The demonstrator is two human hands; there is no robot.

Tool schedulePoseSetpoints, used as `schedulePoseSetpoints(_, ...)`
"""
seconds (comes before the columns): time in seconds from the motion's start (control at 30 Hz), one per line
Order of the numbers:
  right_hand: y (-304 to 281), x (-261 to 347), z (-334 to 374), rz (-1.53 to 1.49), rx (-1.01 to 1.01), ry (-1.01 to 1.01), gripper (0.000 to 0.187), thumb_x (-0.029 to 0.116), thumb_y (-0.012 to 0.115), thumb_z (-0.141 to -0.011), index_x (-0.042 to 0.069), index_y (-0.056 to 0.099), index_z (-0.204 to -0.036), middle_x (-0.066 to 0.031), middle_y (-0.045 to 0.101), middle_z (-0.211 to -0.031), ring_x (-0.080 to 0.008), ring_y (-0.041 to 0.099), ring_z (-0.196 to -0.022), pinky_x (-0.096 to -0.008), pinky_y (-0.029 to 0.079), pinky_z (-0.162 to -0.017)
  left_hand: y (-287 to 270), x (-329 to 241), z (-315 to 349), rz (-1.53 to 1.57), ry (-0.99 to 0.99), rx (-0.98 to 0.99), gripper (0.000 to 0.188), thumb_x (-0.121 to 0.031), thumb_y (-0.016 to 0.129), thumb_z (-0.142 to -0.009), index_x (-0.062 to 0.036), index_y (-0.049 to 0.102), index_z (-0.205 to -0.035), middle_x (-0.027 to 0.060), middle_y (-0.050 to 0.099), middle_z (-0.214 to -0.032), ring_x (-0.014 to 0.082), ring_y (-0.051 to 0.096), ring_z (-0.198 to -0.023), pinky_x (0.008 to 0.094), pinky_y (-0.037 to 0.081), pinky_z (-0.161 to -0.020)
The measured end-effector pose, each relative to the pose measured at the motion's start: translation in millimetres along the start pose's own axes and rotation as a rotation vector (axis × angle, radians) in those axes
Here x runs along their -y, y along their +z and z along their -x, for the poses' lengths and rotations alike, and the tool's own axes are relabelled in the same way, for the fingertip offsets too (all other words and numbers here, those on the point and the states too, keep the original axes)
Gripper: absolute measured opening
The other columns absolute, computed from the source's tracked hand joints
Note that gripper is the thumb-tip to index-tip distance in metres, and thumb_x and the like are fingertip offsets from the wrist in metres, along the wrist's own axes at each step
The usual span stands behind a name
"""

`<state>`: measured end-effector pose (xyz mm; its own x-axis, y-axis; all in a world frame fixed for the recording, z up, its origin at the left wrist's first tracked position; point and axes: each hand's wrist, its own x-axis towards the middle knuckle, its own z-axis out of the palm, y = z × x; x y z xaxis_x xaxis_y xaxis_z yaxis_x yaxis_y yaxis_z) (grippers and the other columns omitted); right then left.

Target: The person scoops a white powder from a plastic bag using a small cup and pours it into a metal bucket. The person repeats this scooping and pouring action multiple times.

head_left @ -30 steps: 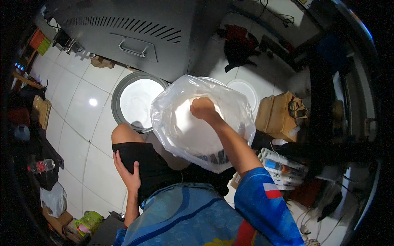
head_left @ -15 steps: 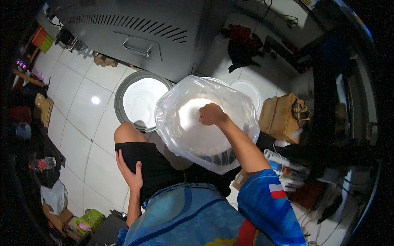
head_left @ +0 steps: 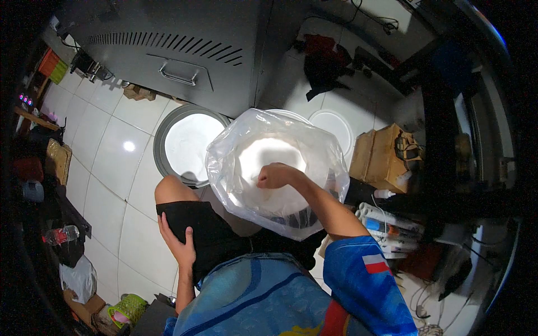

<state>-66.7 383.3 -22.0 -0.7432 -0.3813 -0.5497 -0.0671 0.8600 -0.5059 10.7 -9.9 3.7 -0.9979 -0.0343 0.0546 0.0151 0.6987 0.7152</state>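
Observation:
My right hand (head_left: 276,176) is closed in a fist above the mouth of a large clear plastic bag (head_left: 232,196). What the fist holds, if anything, I cannot make out. Inside the bag lies a bright white mass (head_left: 268,151), its texture too washed out to tell. The bag's rim is folded outward and spread wide between my knees. My left hand (head_left: 180,242) rests open on my left thigh, fingers spread over black shorts (head_left: 210,227). Left of the bag stands a round grey-rimmed tub (head_left: 161,147) filled with white material.
A grey metal cabinet (head_left: 224,84) with slots and a handle stands ahead. Behind the bag on the right is a round white lid (head_left: 339,131). Cardboard boxes (head_left: 372,159) and white rolls (head_left: 386,218) sit at the right. White floor tiles (head_left: 109,185) extend to the left.
My right fist has moved nearer to me and slightly left over the bag, still closed. My left hand stays on my thigh. The whole view has shifted slightly.

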Motion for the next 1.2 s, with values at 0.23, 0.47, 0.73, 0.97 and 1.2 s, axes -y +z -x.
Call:
schedulePoseSetpoints(0.23, 1.7, 8.5, 2.0, 0.051, -0.139, 0.118, 0.035, 0.034, 0.057, -0.082, 0.003, 0.072, -0.081, -0.0228, 0.069, -0.083, -0.038, 0.07, -0.08, -0.0492, 0.054, -0.076, -0.1, -0.4, 1.8, 0.008, 0.004, 0.004, 0.078, -0.019, 0.069, -0.086, -0.0046, 0.031, -0.152, 0.0225, 0.026, -0.158, 0.0394, 0.025, -0.146, 0.0467, 0.018, -0.121)
schedulePoseSetpoints(0.47, -4.0, 20.5, -13.5, 0.02, -0.239, 0.221, 0.03, 0.026, 0.059, -0.078, 0.003, 0.075, -0.088, -0.0223, 0.072, -0.086, -0.0373, 0.07, -0.088, -0.0477, 0.055, -0.081, -0.5, -1.3, 5.2, -0.026, 0.021, 0.016, 0.08, -0.019, 0.069, -0.085, -0.0057, 0.03, -0.153, 0.0237, 0.024, -0.158, 0.0404, 0.024, -0.146, 0.0469, 0.018, -0.121)
schedulePoseSetpoints(0.73, -9.7, 19.0, 1.8, -0.061, -0.414, 0.091, 0.028, 0.026, 0.057, -0.08, 0.005, 0.075, -0.085, -0.0213, 0.072, -0.086, -0.0391, 0.069, -0.087, -0.0478, 0.054, -0.082, -5.2, -70.3, -4.5, -0.21, 0.294, -0.059, 0.036, -0.02, 0.067, -0.088, -0.0034, 0.06, -0.118, 0.0228, 0.038, -0.151, 0.0398, 0.033, -0.142, 0.0506, 0.024, -0.116)
schedulePoseSetpoints(0.97, -28.1, 1.2, -2.4, 0.229, -0.372, 0.295, 0.028, 0.022, 0.058, -0.081, 0.004, 0.076, -0.092, -0.0197, 0.073, -0.095, -0.0363, 0.069, -0.097, -0.0462, 0.054, -0.085, 11.2, -147.4, -28.7, 0.008, 0.257, 0.122, 0.02, -0.022, 0.062, -0.095, -0.0037, 0.064, -0.087, 0.0149, 0.057, -0.135, 0.0369, 0.045, -0.133, 0.0495, 0.028, -0.113)
schedulePoseSetpoints(1.2, 5.5, 3.0, -12.9, 0.068, -0.116, -0.005, 0.04, 0.032, 0.054, -0.082, 0.001, 0.075, -0.095, -0.0215, 0.072, -0.101, -0.0371, 0.069, -0.096, -0.0448, 0.052, -0.09, 29.2, -184.1, -32.1, -0.125, 0.22, 0.077, 0.024, -0.025, 0.069, -0.087, -0.0034, 0.061, -0.083, 0.0135, 0.055, -0.136, 0.0329, 0.043, -0.138, 0.0585, 0.015, -0.117)
